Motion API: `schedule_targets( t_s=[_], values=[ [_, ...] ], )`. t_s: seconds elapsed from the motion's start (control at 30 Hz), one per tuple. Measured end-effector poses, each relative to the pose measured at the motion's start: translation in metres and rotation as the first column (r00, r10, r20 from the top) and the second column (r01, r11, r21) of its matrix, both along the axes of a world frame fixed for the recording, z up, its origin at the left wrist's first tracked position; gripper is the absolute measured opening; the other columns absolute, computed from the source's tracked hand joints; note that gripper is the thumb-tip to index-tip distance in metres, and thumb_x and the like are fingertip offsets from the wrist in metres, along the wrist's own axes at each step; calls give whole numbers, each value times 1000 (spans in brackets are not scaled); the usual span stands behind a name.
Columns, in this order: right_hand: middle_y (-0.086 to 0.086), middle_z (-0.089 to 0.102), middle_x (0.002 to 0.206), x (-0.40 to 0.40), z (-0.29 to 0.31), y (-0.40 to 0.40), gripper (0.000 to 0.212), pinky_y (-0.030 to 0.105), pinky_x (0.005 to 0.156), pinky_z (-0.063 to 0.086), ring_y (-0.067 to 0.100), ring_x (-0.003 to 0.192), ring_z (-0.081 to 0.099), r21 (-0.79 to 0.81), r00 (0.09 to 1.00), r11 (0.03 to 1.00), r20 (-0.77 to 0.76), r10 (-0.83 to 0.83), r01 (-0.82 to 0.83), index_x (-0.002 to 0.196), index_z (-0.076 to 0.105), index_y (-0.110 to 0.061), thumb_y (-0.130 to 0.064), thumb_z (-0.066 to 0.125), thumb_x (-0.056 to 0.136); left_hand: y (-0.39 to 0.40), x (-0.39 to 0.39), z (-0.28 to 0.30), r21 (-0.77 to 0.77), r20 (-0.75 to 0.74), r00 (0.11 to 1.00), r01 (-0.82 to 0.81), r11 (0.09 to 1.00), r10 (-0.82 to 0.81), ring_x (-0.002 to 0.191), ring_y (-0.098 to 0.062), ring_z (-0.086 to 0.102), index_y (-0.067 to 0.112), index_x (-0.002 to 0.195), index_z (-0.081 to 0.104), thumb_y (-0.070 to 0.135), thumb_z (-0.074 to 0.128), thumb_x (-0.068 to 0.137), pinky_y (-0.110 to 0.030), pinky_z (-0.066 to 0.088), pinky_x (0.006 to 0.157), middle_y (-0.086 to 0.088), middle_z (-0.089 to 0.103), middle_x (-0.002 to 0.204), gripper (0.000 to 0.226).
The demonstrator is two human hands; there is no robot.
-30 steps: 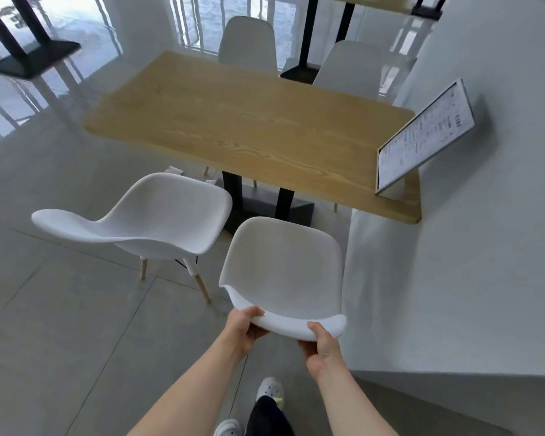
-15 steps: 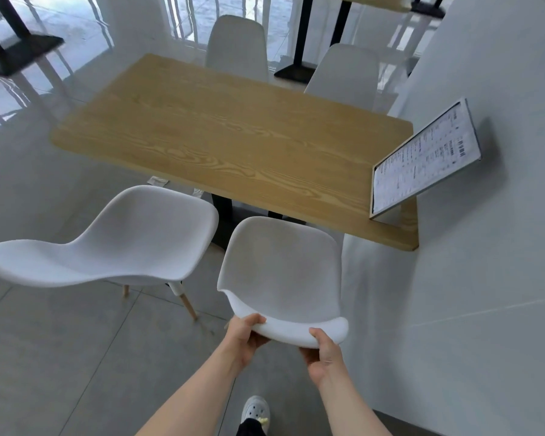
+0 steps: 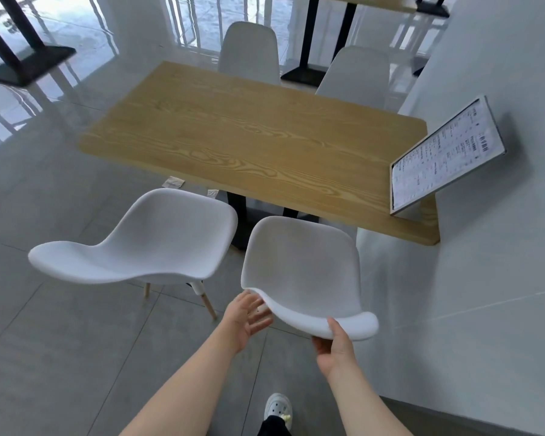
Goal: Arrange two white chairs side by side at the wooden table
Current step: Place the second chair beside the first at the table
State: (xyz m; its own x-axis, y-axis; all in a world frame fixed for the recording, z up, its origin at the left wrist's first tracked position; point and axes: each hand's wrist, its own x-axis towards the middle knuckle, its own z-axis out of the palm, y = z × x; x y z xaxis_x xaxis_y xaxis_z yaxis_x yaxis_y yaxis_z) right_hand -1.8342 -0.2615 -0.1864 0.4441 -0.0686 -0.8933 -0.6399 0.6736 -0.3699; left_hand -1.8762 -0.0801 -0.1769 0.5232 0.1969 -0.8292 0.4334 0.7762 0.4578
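Observation:
Two white shell chairs stand on the near side of the wooden table (image 3: 249,143). The right chair (image 3: 302,269) faces the table squarely, its seat front close to the table edge. My right hand (image 3: 332,344) grips the top of its backrest, thumb on the rim. My left hand (image 3: 247,313) is off the backrest, fingers spread, just beside its left corner. The left chair (image 3: 158,240) stands turned at an angle, its backrest pointing left, light wooden legs showing below.
Two more white chairs (image 3: 249,51) stand on the table's far side. A framed menu board (image 3: 444,158) leans on the white wall at the table's right end. Black table bases (image 3: 26,64) stand further off on the glossy floor. My shoe (image 3: 277,407) shows below.
My left hand has let go of the right chair's backrest and opened. The right hand keeps its hold. The view has shifted so that the table and chairs sit further right.

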Motion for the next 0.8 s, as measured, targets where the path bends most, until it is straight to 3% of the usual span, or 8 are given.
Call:
schedule_targets(
  t_s=[0.13,0.23,0.33,0.4,0.53,0.7,0.8],
  values=[
    [10,64,78,-5,11,39,5,29,39,54,24,68,64,38,1000,999,-14,-7,7,93,52,-11,-12,57,93,68,-26,1,49,-57,991,-122,991,125,87,-32,65,8,120,48,17,54,94,-37,60,56,-14,60,118,29],
    [11,66,76,-11,11,54,10,30,38,54,25,66,65,18,998,998,-15,-53,53,87,52,-10,-14,57,93,130,-50,-1,71,-74,979,-186,980,191,80,-30,61,5,106,52,14,53,93,-33,58,47,-17,57,118,16],
    [10,71,67,-17,11,67,7,33,41,56,24,59,69,-25,994,994,24,-103,104,95,55,-9,-15,59,93,190,-68,-1,56,-45,968,-244,968,247,84,-30,59,8,93,53,15,51,94,-35,60,61,-18,52,117,8],
    [9,65,83,-17,8,79,12,33,42,56,23,72,65,-45,992,991,23,-124,125,103,55,-10,-15,59,92,223,-75,-1,22,-14,961,-274,961,275,93,-30,58,4,105,51,18,53,93,-38,55,78,-18,50,118,19],
    [11,60,88,-18,5,114,12,33,44,57,24,75,61,-32,992,992,-8,-124,124,86,53,-5,-12,60,92,258,-83,-7,-72,-3,940,-341,937,341,90,-27,58,3,119,46,29,59,89,-38,50,91,-16,54,103,42],
    [12,62,93,-16,-2,117,10,38,57,59,25,81,64,-64,991,989,25,-130,132,89,55,-4,-7,64,88,282,-88,-13,-121,0,856,-514,849,518,89,-29,61,8,112,55,30,57,90,-39,49,91,-14,61,104,32],
    [12,61,96,-14,-9,123,9,40,63,59,25,85,64,-78,987,985,52,-153,156,91,55,-4,-5,63,87,301,-86,-16,-76,7,847,-529,845,531,88,-28,62,10,100,59,18,52,92,-44,49,91,-10,65,101,13]
  ],
)
